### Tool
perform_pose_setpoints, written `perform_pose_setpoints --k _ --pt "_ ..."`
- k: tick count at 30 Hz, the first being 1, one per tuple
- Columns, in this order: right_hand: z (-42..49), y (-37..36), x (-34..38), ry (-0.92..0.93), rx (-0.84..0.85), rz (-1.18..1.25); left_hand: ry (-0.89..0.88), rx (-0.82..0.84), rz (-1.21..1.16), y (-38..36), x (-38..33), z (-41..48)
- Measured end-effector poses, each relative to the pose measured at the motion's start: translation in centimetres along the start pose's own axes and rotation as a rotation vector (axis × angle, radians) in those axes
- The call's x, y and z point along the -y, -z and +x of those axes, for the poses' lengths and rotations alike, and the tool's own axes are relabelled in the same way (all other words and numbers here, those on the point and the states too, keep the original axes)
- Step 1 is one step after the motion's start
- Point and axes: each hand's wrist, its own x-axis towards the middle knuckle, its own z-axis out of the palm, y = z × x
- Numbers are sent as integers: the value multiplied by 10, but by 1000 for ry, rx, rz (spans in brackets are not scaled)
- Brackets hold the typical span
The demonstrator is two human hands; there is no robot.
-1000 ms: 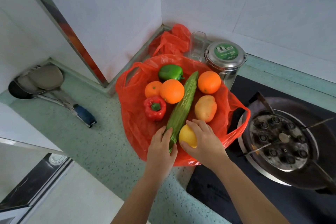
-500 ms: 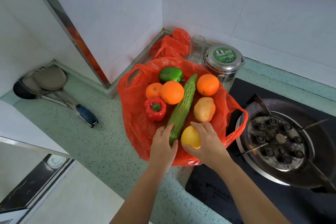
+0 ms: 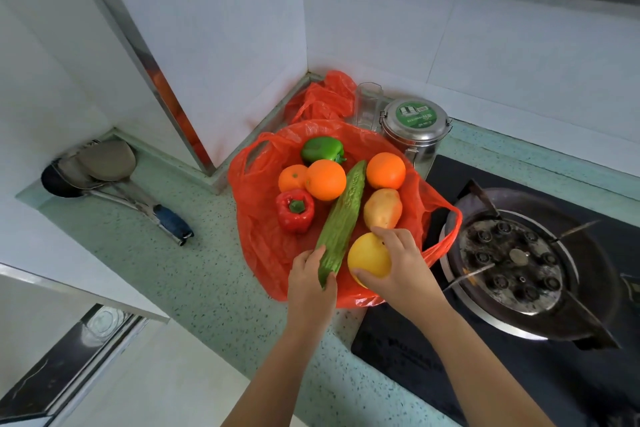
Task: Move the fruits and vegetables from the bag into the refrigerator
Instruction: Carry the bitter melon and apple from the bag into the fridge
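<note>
Speckled green tabletop (image 3: 194, 274), kitchen corner. Nearest: left grip (image 3: 311, 284), fingers curled round the near end of a long ridged green gourd (image 3: 343, 218); right grip (image 3: 398, 270), wrapped round a round yellow fruit (image 3: 369, 255). Both seem poised for lifting out. Gourd's long axis runs near-to-far, its far tip pointing toward the back wall, slightly right. Underneath: opened red plastic bag (image 3: 263, 239). Beyond: tan potato (image 3: 382, 208), red bell pepper (image 3: 295, 210), three oranges (image 3: 325, 180), green bell pepper (image 3: 322, 149). Refrigerator not in view.
</note>
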Motion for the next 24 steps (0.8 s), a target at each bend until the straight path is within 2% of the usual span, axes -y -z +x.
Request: perform_pose_setpoints --k 12,18,24 --pt "-33 -2 14 23 -75 33 39 8 -222 29 -11 -29" --pt "-51 -3 25 35 -99 21 41 27 -285 44 -9 -48" --pt "-77 -7 35 57 -95 12 32 -23 -306 56 2 -74"
